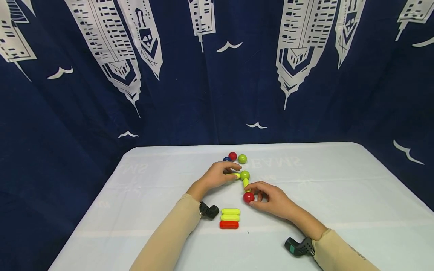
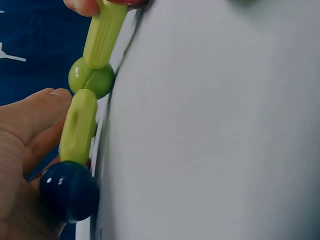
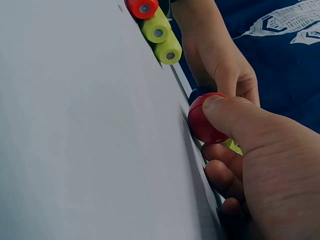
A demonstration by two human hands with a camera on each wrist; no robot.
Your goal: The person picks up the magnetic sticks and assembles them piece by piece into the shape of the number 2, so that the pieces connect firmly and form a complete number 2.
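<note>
A joined chain of magnetic-looking building pieces lies between the two hands. In the head view its green ball [image 1: 245, 175] forms the corner between two yellow-green rods. My left hand [image 1: 218, 175] holds the left rod [image 2: 79, 127] between thumb and fingers, and a dark blue ball [image 2: 69, 191] sits at that rod's end, close to the palm. From the green ball the other rod [image 1: 245, 183] runs toward me to a red ball [image 1: 248, 197]. My right hand [image 1: 272, 200] pinches this red ball, its thumb on top in the right wrist view.
Nearer me, two yellow-green rods [image 1: 230, 214] and a red rod [image 1: 229, 225] lie side by side, grey discs in their ends. Beyond the left hand are a loose red ball [image 1: 232, 156], a green ball [image 1: 242, 159] and a partly hidden blue ball [image 1: 226, 159].
</note>
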